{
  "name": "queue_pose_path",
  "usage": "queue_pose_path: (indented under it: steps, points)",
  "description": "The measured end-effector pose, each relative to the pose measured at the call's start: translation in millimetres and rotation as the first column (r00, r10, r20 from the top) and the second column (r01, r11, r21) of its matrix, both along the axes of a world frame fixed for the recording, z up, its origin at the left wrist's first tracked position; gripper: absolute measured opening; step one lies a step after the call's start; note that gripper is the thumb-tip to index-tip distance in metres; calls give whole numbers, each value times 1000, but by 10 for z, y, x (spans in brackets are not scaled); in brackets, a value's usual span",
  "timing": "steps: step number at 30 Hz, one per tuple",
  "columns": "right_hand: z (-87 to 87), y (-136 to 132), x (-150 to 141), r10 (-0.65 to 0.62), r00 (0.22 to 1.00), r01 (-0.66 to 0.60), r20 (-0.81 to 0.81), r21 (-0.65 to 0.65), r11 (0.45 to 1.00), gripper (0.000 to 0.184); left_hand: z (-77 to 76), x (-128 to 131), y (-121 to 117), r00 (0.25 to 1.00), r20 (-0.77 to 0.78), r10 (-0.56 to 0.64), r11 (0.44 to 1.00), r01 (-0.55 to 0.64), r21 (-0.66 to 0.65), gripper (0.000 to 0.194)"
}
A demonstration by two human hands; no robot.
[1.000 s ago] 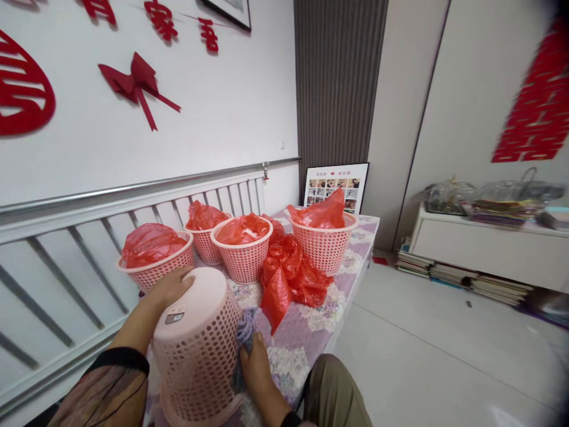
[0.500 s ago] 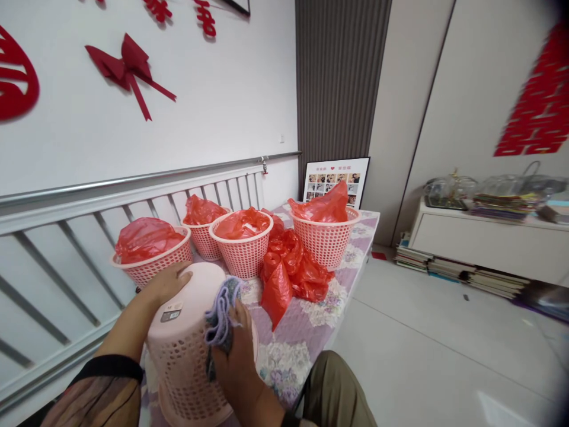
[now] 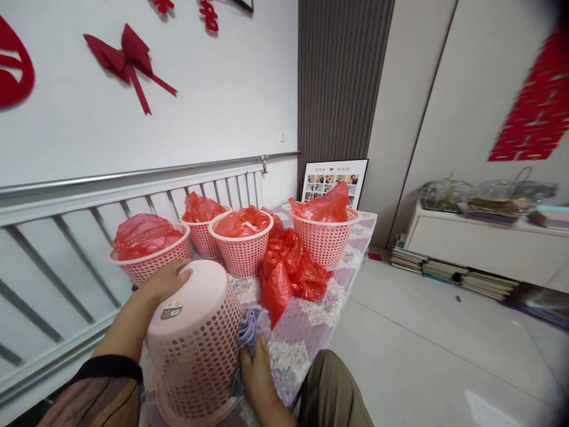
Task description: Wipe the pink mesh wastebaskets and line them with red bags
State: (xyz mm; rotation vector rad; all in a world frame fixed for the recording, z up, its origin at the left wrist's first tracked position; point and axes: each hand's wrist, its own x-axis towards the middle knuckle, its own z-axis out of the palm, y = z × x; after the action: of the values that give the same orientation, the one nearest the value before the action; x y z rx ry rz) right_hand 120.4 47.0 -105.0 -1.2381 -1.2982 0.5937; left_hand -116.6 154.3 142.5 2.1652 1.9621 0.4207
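Observation:
A pink plastic basket with holes in its sides stands upside down, slightly tilted, close in front of me. My left hand grips it by the edge of its upturned base, near a small label. In my right hand is a folded grey and lilac cloth, held against the basket's right side. Just beyond lies a heap of red plastic bags with a pointed red roll at its front.
Several pink baskets with red bags in them, among them one at the left and one at the back right, stand on the flowered cover. A white radiator runs along the left wall. A low white cabinet is at the right.
My right hand moved the cloth up across the basket's front toward its base, then back down to its right side. My left hand stays on the base.

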Motion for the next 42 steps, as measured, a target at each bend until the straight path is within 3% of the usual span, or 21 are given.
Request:
queue_pose_path:
  steps: [2,5,7,10,13,17,20,23,26,30,32,35,39,42]
  points:
    - [310,-76,-117,20,1000,-21,22,38,999,60,2,-1,-4,1000,-6,-8,1000,8,0,77]
    - [806,-196,-252,88,990,-112,107,245,963,74,13,-1,-9,999,-15,-30,1000,30,1,73]
    - [999,-238,-287,99,975,-164,200,340,926,76,21,-1,-10,999,-19,-35,999,35,2,71]
    - [954,-246,-255,94,938,-220,333,363,906,76,27,0,-9,1000,-21,-15,1000,15,0,74]
    - [635,-266,-135,125,895,-280,427,321,905,77,24,-1,-6,1000,-15,-1,1000,1,-6,75]
    - [253,-385,115,228,821,-322,523,96,942,63,17,0,-12,1000,3,-16,1000,16,-3,71]
    - [178,-472,293,296,753,-302,588,-92,949,51,18,8,-24,1000,13,-7,1000,7,12,70]
    - [304,-493,369,313,776,-297,548,-120,947,60,27,18,-39,1000,21,-8,1000,7,25,67]
    - [633,-457,290,303,840,-346,451,14,938,74,37,23,-51,1000,28,-14,999,14,30,64]
    - [1159,-388,42,250,875,-366,416,227,903,75,49,28,-59,999,29,-16,999,15,36,64]
    - [1275,-364,-61,194,874,-349,446,297,889,73,53,29,-56,999,29,-17,999,16,31,64]
    - [1130,-347,-124,145,830,-357,539,313,880,54,53,27,-48,999,29,-14,1000,13,23,65]
    - [548,-380,-28,161,697,-407,699,201,891,26,43,20,-49,999,31,-8,1000,7,17,67]
    - [153,-449,135,212,648,-400,732,90,912,24,36,13,-52,1000,23,-6,1000,6,4,69]
